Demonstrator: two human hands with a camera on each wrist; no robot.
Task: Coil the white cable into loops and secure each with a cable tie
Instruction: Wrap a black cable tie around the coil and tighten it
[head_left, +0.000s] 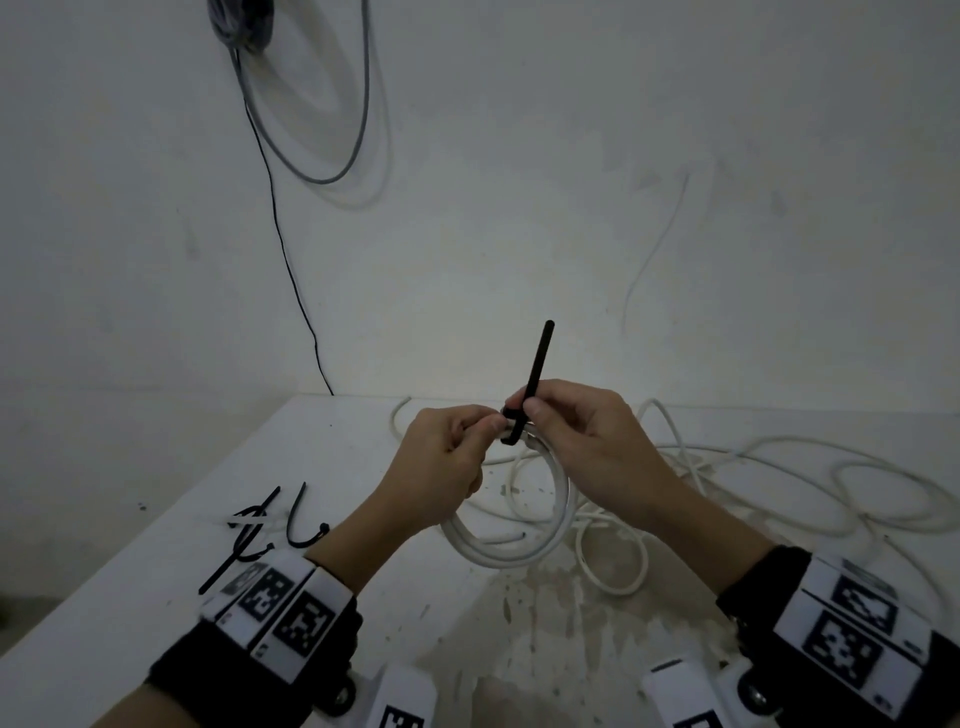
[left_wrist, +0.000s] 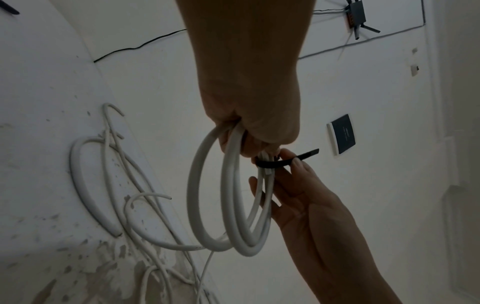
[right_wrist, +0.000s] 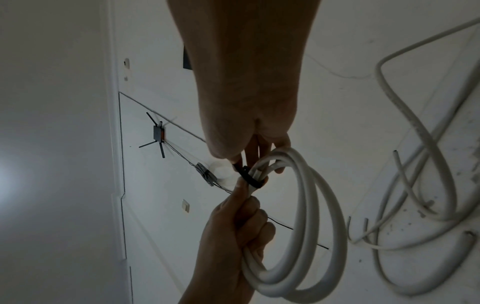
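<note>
White wrist bands with black square markers sit nearest to the camera, cut off at the lower edge of the head view. Above them, the left hand (head_left: 441, 457) has its fingers curled around the gathered turns of the white cable coil (head_left: 519, 545), which hangs in the air over the table (head_left: 130, 623). The right hand (head_left: 587, 441), at 3 o'clock from the left one, pinches the black cable tie (head_left: 535, 374) between thumb and finger; the tie wraps the top of the coil and its free tail stands up toward 12 o'clock. The head of the tie is mostly hidden between the fingertips, so I cannot tell how tight it is. At 9 o'clock on the table lie spare black ties (head_left: 260, 535), partly covered by the left wrist band. Loose white cable (head_left: 779, 467) spreads toward 3 o'clock, and its far end leaves the picture. On the far wall hangs a grey cable loop (head_left: 332, 104), dim and hard to make out.
</note>
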